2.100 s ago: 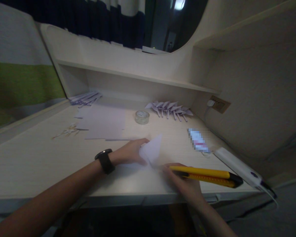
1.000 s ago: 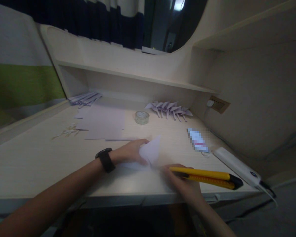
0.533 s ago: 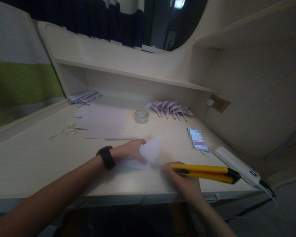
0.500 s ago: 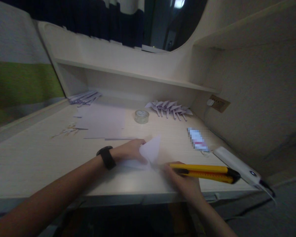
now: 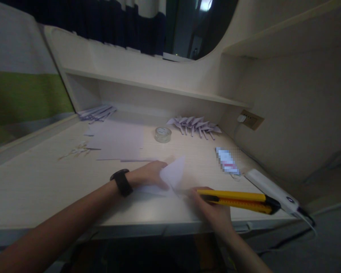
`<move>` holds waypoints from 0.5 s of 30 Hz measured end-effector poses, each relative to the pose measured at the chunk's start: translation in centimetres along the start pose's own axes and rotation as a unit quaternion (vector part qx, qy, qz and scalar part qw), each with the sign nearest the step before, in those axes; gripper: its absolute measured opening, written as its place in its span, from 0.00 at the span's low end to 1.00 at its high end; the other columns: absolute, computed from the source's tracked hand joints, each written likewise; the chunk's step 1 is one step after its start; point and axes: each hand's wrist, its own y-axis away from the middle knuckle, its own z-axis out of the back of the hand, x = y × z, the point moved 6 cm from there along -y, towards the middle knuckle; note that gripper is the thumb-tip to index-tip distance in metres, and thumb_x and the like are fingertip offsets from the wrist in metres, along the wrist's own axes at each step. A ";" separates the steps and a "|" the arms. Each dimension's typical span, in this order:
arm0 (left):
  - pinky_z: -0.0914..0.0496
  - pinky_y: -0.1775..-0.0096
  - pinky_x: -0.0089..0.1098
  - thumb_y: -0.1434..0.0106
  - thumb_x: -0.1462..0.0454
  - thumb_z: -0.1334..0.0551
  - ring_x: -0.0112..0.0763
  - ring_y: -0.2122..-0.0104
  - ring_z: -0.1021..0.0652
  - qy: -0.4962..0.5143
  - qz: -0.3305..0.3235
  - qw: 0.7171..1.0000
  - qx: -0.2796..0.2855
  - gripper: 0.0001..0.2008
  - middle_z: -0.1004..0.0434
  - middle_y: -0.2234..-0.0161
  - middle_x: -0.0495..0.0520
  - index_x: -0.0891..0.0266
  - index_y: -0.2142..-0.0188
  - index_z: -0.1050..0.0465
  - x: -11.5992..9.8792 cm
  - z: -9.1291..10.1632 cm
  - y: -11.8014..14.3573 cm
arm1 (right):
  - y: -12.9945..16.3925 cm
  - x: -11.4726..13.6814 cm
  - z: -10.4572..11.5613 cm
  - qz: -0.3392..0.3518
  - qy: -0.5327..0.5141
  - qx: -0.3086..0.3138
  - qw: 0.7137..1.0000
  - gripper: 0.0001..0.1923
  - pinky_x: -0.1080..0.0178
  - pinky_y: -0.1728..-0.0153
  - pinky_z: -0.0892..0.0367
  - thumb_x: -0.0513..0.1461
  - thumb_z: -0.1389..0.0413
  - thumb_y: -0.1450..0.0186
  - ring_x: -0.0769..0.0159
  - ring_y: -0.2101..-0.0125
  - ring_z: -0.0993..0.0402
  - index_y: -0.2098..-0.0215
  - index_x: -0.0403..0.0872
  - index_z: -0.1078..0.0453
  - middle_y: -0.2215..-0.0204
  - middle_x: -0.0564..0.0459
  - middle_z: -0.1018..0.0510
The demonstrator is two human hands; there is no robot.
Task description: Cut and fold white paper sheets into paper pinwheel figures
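My left hand [image 5: 153,173], below a dark wristwatch, is closed on a folded piece of white paper [image 5: 172,175]. One corner of that paper points up, and another part lies low under the hand near the desk. In my right hand [image 5: 213,206] is a yellow utility knife [image 5: 238,199] with black parts, its body sticking out to the right. The knife's front end is directed left at the paper's lower part. Whether the tip touches the paper I cannot tell.
A roll of clear tape [image 5: 163,135] sits mid-desk. Paper pinwheels [image 5: 197,125] lie at the back right, rolled paper sticks [image 5: 98,113] at the back left. Beside white sheets [image 5: 118,138] are cotton swabs [image 5: 76,150]. A phone [image 5: 227,161] and power strip [image 5: 272,191] lie right.
The rear end of the utility knife has shifted slightly to the right and down. My left hand and the paper stay almost where they were.
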 end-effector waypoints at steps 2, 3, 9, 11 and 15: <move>0.36 0.65 0.32 0.56 0.55 0.32 0.41 0.64 0.25 0.005 -0.004 1.000 0.000 0.25 0.23 0.61 0.56 0.65 0.59 0.28 -0.2 0.1 0.1 | 0.0 0.1 -0.1 0.003 0.000 0.008 1.000 0.13 0.51 0.54 0.33 0.46 0.40 0.44 0.55 0.63 0.26 0.68 0.45 0.25 0.69 0.49 0.21; 0.36 0.65 0.33 0.55 0.55 0.32 0.41 0.64 0.25 0.006 -0.007 1.000 -0.003 0.24 0.23 0.61 0.56 0.65 0.59 0.27 -0.3 0.1 0.2 | 0.0 0.1 -0.2 0.004 0.002 0.016 1.000 0.12 0.51 0.54 0.33 0.46 0.41 0.44 0.55 0.63 0.26 0.68 0.45 0.25 0.68 0.49 0.21; 0.36 0.65 0.33 0.55 0.56 0.32 0.41 0.64 0.25 0.017 -0.014 1.000 -0.002 0.23 0.23 0.62 0.56 0.65 0.60 0.27 -0.4 0.0 0.1 | 0.1 0.2 -0.6 0.009 -0.005 0.041 0.999 0.12 0.47 0.53 0.34 0.46 0.42 0.43 0.52 0.63 0.27 0.68 0.47 0.25 0.69 0.48 0.22; 0.36 0.64 0.33 0.56 0.56 0.32 0.43 0.63 0.25 0.011 -0.013 1.000 -0.007 0.24 0.23 0.61 0.56 0.65 0.59 0.27 -0.4 0.0 0.1 | 0.1 0.2 -0.6 0.005 -0.007 0.046 0.999 0.12 0.46 0.53 0.35 0.46 0.41 0.43 0.52 0.63 0.27 0.68 0.47 0.25 0.68 0.48 0.22; 0.36 0.62 0.35 0.56 0.57 0.32 0.44 0.62 0.26 0.007 -0.004 1.000 -0.005 0.26 0.23 0.60 0.57 0.66 0.57 0.27 -0.6 0.1 0.2 | 0.1 0.4 -0.6 0.009 -0.015 0.054 0.998 0.11 0.46 0.53 0.34 0.46 0.42 0.42 0.52 0.63 0.27 0.68 0.47 0.25 0.68 0.48 0.22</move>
